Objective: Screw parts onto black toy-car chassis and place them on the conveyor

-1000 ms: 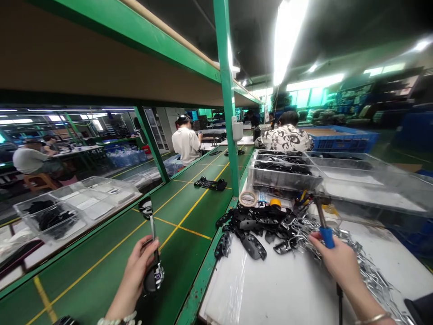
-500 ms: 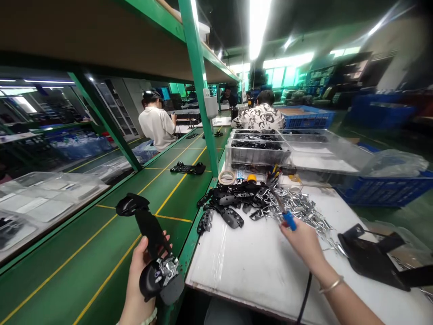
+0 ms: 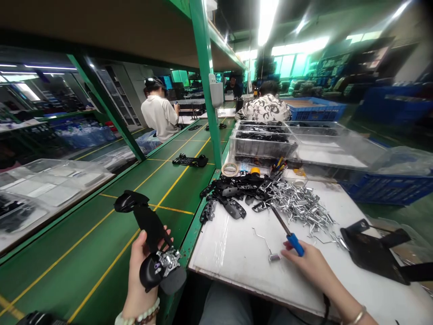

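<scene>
My left hand (image 3: 140,280) grips a long black plastic part (image 3: 150,228) with a metal bracket (image 3: 168,262) fixed near its lower end. It holds this part above the green conveyor belt (image 3: 101,239). My right hand (image 3: 313,268) is shut around the blue handle of a screwdriver (image 3: 293,243), whose steel shaft points up and left toward a heap of silver metal clips (image 3: 301,208). A thin bent wire with a small metal end (image 3: 269,249) lies on the white tabletop (image 3: 230,243), close to my right hand. Black plastic parts (image 3: 230,196) are piled left of the clips.
Clear plastic bins (image 3: 264,144) of black parts stand behind the tape roll (image 3: 230,169). A black part (image 3: 372,250) lies at the table's right. Co-workers sit beyond, one in a patterned shirt (image 3: 267,108). A green shelf post (image 3: 204,81) rises at the table's back corner.
The view has shifted slightly. My right hand has moved lower and nearer the table's front edge, and the screwdriver's tip has lifted from the clips. A bent wire now shows on the tabletop.
</scene>
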